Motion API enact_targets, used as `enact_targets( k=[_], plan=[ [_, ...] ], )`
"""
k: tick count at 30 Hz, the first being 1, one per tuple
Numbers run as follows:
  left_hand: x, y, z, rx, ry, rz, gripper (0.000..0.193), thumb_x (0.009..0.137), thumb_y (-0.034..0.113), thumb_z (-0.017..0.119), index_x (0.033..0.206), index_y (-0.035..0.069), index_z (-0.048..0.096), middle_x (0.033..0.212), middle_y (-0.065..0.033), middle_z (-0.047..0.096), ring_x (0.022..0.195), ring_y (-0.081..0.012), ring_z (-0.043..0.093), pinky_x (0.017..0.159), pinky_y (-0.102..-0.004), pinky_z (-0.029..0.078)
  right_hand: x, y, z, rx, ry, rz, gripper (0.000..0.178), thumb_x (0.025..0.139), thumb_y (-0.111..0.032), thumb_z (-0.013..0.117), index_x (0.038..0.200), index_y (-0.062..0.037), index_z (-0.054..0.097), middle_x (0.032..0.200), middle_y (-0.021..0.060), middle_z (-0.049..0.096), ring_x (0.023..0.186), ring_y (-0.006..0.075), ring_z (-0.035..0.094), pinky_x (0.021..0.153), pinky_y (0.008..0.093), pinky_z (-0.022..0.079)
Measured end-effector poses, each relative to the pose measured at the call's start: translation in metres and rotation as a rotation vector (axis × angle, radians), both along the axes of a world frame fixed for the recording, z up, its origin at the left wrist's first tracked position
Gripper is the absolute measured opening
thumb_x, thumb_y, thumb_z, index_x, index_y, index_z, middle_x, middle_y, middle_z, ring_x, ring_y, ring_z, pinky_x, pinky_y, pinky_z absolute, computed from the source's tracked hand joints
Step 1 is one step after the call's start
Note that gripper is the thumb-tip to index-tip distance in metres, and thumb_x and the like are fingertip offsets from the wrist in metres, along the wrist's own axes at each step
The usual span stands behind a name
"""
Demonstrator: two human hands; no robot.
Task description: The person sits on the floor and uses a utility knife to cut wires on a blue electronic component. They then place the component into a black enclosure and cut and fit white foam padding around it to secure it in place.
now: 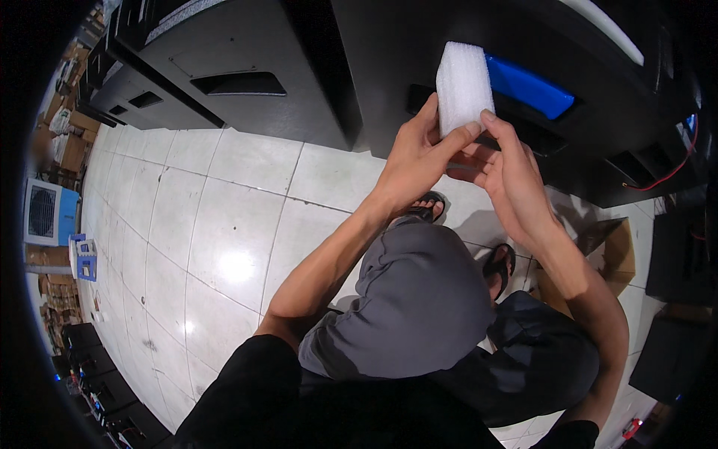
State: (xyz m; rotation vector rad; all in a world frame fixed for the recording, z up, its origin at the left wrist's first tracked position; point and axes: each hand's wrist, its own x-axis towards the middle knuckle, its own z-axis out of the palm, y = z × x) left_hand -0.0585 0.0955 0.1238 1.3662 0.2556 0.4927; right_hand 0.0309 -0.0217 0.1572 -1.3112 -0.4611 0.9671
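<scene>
A white foam block (464,86) stands upright between my hands, in front of a black cabinet. My left hand (425,150) is closed on the foam's lower left part, its thumb across the bottom edge. My right hand (516,176) pinches the lower right corner, with its other fingers curled underneath. Directly beside the foam, on its right, is a glossy blue oblong pack (529,84); whether it touches the foam or what supports it I cannot tell. Behind them, the black cabinet (389,45) has a dark recess partly hidden by my hands.
More black cabinets (232,52) with slot handles line the far left. A red wire (673,173) hangs at the right, above an open cardboard box (617,258). White floor tiles (217,224) lie below. Along the left edge are a blue-and-white fan unit (51,213) and stacked cartons.
</scene>
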Motion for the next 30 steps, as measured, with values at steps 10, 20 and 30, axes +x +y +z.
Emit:
enact_targets(
  k=[10, 20, 30],
  plan=[
    [0.008, 0.014, -0.017, 0.097, 0.02, 0.032, 0.072, 0.095, 0.032, 0.065, 0.144, -0.012, 0.035, 0.117, -0.021, 0.065, 0.103, -0.0204, 0.062, 0.089, -0.0314, 0.05, 0.005, 0.003, 0.0, -0.07, -0.075, -0.054, 0.056, 0.091, -0.049, 0.062, 0.112, 0.003, 0.058, 0.1, 0.011, 0.058, 0.096, 0.0177, 0.058, 0.085, 0.0327, 0.05],
    [0.006, 0.001, -0.025, 0.015, -0.031, 0.115, 0.077, 0.094, 0.036, 0.066, 0.144, -0.012, 0.033, 0.119, -0.0216, 0.062, 0.099, -0.0198, 0.063, 0.087, -0.0292, 0.048, 0.009, 0.013, -0.001, -0.061, -0.187, -0.101, 0.053, 0.086, -0.043, 0.067, 0.11, 0.0029, 0.056, 0.098, 0.0086, 0.056, 0.093, 0.015, 0.055, 0.083, 0.0297, 0.046],
    [0.018, 0.021, -0.008, -0.174, 0.035, 0.149, 0.06, 0.098, 0.047, 0.043, 0.129, -0.004, 0.051, 0.122, -0.0166, 0.059, 0.114, -0.0233, 0.057, 0.099, -0.0401, 0.043, 0.008, 0.025, -0.002, -0.025, -0.127, -0.115, 0.083, 0.088, -0.048, 0.067, 0.14, 0.0071, 0.034, 0.115, 0.0213, 0.06, 0.103, 0.0243, 0.062, 0.082, 0.0349, 0.052]
  ],
)
